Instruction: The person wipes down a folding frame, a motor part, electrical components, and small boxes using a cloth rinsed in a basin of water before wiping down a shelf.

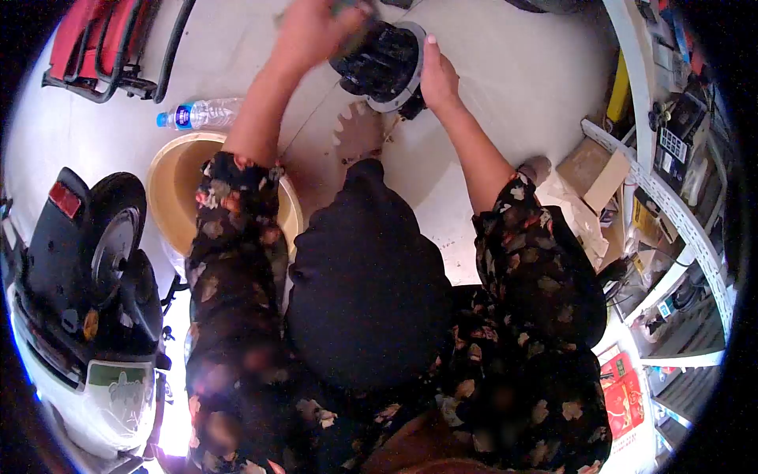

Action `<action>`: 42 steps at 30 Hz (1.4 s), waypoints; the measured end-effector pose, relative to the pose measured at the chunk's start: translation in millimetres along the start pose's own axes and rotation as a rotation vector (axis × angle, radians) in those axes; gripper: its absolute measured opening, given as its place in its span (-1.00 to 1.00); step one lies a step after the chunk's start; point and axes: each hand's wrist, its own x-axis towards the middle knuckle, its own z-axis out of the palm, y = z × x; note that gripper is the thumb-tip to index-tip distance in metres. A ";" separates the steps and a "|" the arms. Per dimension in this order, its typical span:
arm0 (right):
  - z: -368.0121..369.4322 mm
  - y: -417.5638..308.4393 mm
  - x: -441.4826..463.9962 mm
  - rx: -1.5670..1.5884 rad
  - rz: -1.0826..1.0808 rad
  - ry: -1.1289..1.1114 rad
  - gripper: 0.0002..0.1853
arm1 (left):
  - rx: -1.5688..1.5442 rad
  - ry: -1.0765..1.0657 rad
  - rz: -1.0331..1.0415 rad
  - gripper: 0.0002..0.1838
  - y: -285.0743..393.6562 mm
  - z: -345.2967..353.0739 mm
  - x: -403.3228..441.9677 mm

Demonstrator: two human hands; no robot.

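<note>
A black machine part (374, 57) with a round grey flange (411, 67) is held up over the floor. My right hand (439, 77) grips it at the flange's right side, thumb lying along the rim. At the part's upper left, my left hand (317, 31) is blurred by motion. Its fingers are bent around something dark and greenish, too smeared to name. Below the part, a brownish toothed disc (357, 129), like a saw blade, shows on the floor, partly hidden by my knee.
A beige tub (175, 150) stands under my left forearm, with a plastic bottle (207, 114) lying behind it. A scooter (95, 261) is at left, red folding chairs (99, 43) at upper left. Cluttered shelving (671, 189) and a cardboard box (588, 174) line the right.
</note>
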 end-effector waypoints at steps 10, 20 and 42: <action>10.3 21.7 2.4 0.061 -0.058 0.042 -0.28 | 0.938 -0.168 0.582 -0.83 43.5 47.0 22.2; -5.1 30.9 1.5 0.167 -0.275 -0.104 -0.55 | 0.071 0.164 -0.090 -0.93 -5.8 -51.6 36.1; -188.0 -15.5 -43.6 1.196 -0.448 -0.148 -0.52 | -0.291 0.092 -0.096 -0.69 65.7 -42.1 -46.2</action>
